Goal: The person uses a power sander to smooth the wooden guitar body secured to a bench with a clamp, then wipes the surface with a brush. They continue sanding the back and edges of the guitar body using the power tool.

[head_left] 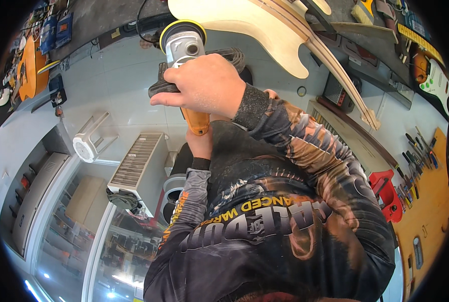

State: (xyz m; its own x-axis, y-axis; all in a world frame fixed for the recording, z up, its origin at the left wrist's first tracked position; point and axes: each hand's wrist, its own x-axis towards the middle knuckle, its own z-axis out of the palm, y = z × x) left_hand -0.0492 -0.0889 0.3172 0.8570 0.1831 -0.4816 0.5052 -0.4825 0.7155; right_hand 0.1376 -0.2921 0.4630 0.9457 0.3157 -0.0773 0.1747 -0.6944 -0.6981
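The right hand (pixel 204 84) is closed over the neck of a grey-and-orange power tool (pixel 176 53), back of the hand uppermost, with a black side handle (pixel 158 89) jutting out left of it; some fingertips are hidden. Pale dust speckles its skin, so the grip could slip if the tool kicked. Nearer the body, the left hand (pixel 200 145) is curled round the orange rear end; how tightly its hidden fingers close, I cannot tell.

The right hand's dark cuff (pixel 252 106) lies near the tool; loose cloth drifting toward turning parts could be caught.

Just ahead of the right hand is the tool's round, yellow-edged pad (pixel 183 26). Whether it is spinning, or touches the wood, cannot be told. Ahead and to the right lies the pale guitar body (pixel 244 24), partly overhanging the surface (pixel 103 22). A tilted pad could gouge its curved edge, and hard pressure on the overhang could shift it. Its long neck (pixel 338 70) reaches well right of that hand, where a swinging elbow might knock it. Beyond the pad to the left, a black cord (pixel 139 22) loops down and could snag.
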